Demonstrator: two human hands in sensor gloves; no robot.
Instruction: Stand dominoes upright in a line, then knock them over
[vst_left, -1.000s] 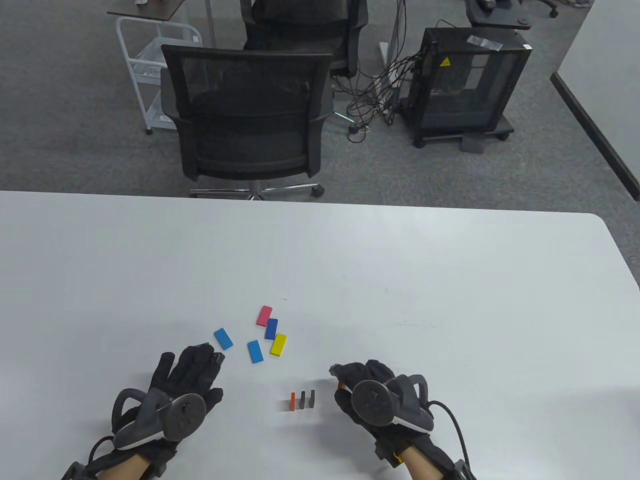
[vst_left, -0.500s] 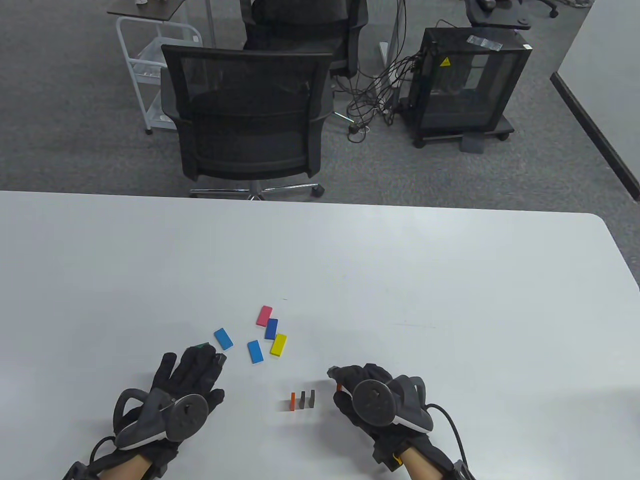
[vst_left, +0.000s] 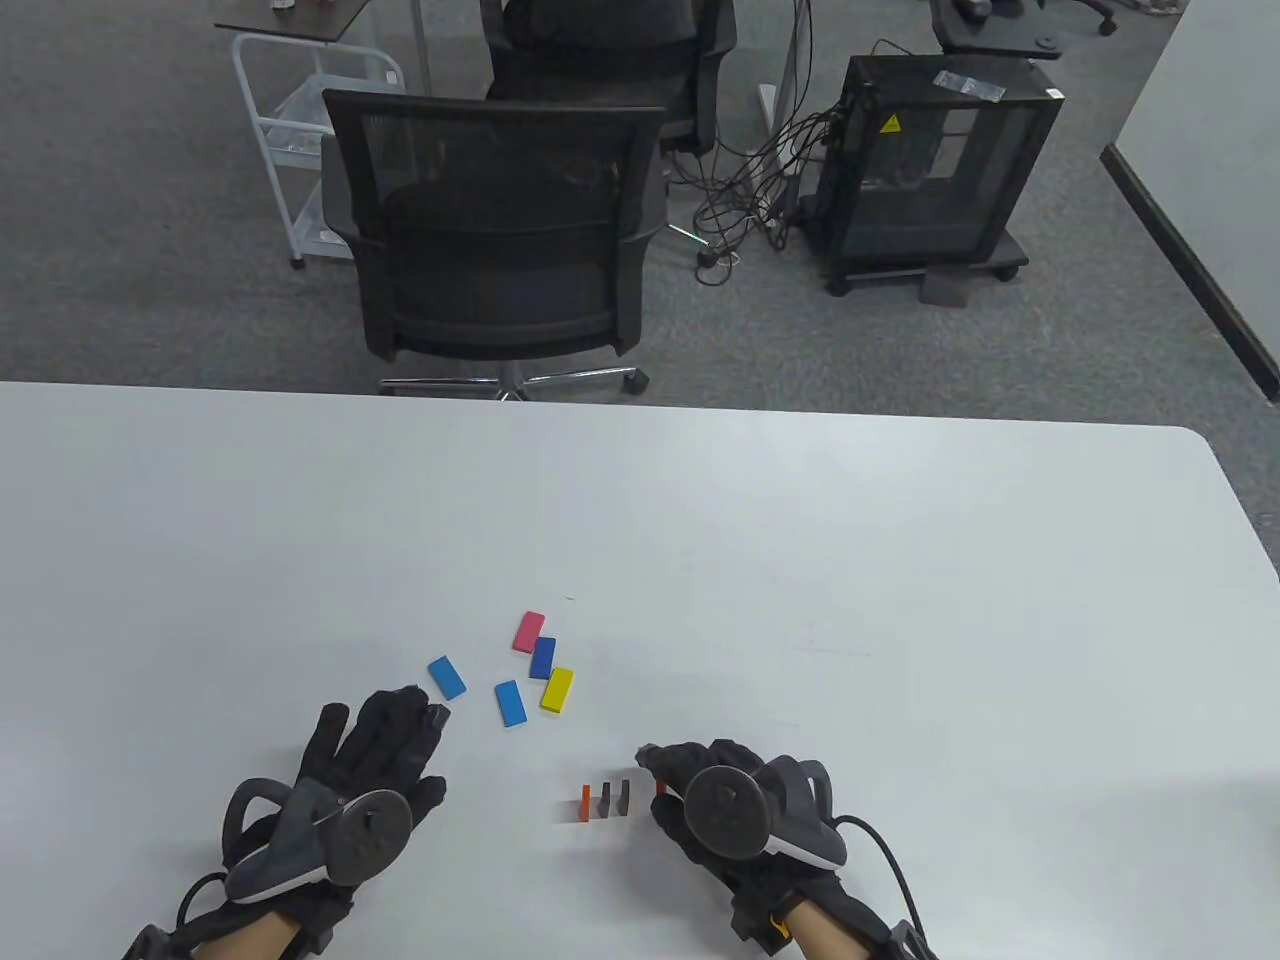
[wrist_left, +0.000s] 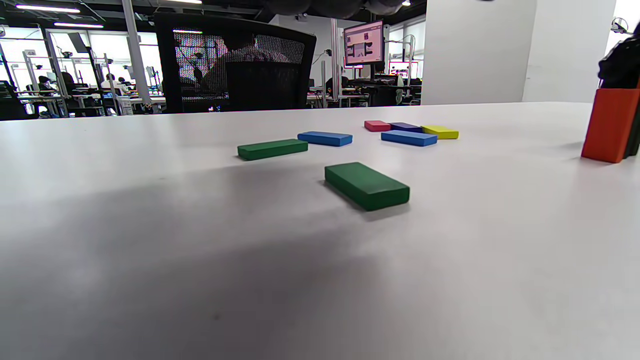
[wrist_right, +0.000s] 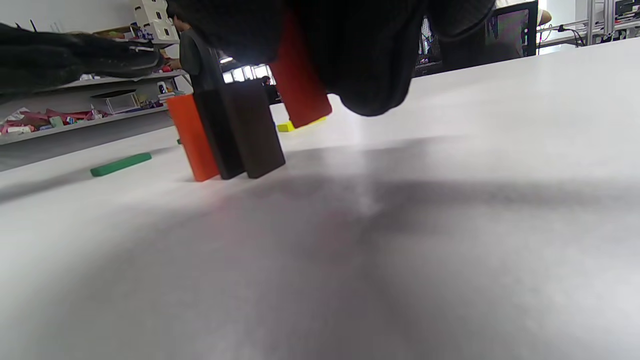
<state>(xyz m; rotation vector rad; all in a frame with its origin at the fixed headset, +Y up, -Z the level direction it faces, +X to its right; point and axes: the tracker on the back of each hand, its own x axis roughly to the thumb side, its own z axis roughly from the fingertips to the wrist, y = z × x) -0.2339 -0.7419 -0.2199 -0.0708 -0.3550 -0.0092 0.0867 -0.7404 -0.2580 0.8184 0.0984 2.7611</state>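
Three dominoes stand upright in a short row: orange (vst_left: 586, 803), grey (vst_left: 605, 797) and dark (vst_left: 623, 795). My right hand (vst_left: 665, 776) pinches a red-orange domino (wrist_right: 300, 95) just right of that row, its lower end held a little above the table. My left hand (vst_left: 385, 730) lies with straight, spread fingers over the table and holds nothing. Two green dominoes (wrist_left: 366, 185) (wrist_left: 272, 148) lie flat below it, hidden in the table view. Beyond them lie flat a blue (vst_left: 446, 677), another blue (vst_left: 510, 702), a yellow (vst_left: 557, 689), a dark blue (vst_left: 543, 657) and a pink domino (vst_left: 528, 631).
The white table (vst_left: 900, 600) stretches wide to the right and far side. A black mesh chair (vst_left: 490, 230) stands behind the table's far edge, with a black cabinet (vst_left: 930, 180) and cables on the floor.
My right hand has moved left and a little nearer with the red-orange domino, closing on the standing row. My left hand shifted slightly and now covers the green domino tip.
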